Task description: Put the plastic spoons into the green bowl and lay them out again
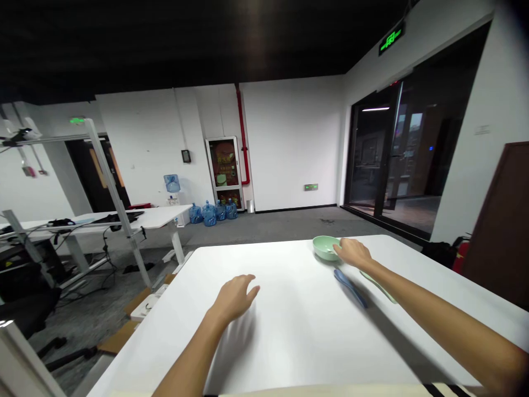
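Note:
Near the far edge of the white table [285, 331] stands a light green bowl [323, 249], upright. My right hand [353, 251] reaches out to its right side, with thumb and fingers closed at the rim. Just in front of the bowl lies a blue spoon [350, 288]. A light green utensil [379, 288], perhaps a second spoon, lies to its right, its far end hidden behind my right hand. On the left, my left hand [235, 298] hovers over the tabletop with thumb and fingers apart, holding nothing.
Beyond the table's left side are cardboard pieces [119, 336], an office chair [28, 314] and a desk [161, 216] with cables. Several blue water bottles [210, 214] stand by the back wall. At the right are a glass door [388, 154] and a red fire extinguisher [460, 255].

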`<state>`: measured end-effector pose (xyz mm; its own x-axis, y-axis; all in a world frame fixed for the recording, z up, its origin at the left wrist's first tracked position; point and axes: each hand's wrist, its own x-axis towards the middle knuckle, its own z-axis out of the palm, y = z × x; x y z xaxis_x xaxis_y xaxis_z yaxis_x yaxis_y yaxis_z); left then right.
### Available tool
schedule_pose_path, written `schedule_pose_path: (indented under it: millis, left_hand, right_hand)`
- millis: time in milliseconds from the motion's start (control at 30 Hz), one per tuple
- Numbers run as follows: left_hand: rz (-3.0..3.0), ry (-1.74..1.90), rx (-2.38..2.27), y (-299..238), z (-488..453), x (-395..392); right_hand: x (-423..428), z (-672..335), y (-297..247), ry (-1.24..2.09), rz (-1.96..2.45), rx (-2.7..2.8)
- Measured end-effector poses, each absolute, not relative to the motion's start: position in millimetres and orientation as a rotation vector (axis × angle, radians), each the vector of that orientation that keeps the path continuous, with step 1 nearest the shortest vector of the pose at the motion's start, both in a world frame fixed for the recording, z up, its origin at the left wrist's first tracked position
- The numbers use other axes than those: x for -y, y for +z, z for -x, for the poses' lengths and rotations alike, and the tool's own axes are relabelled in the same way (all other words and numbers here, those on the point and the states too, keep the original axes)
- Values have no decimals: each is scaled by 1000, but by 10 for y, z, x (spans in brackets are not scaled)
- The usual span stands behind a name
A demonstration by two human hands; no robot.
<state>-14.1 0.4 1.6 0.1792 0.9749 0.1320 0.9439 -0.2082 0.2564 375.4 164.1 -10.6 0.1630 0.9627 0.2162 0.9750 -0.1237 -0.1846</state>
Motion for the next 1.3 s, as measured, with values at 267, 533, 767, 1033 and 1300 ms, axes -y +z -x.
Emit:
schedule_pose_path:
  millis: [267, 533, 767, 1033, 1300]
  left_hand:
    - [-2355, 413, -1886, -15, 160, 15]
    - [-2368, 428, -1878, -26, 162, 19]
    - [-2374, 396, -1871, -13, 143, 35]
    - [-2362, 379, -1892, 25, 120, 59]
    - [-2368, 391, -1880, 14, 133, 50]
  right_hand:
    - [-964, -3947, 15, -127, 1930, 1957]
    - [-521, -4005, -269, -48, 1825, 2059]
    - [-398, -3950, -381, 8, 1856, 2115]
    - [-373, -3933, -354, 53, 1811, 2113]
    - [-650, -3983, -283, 38, 1874, 2043]
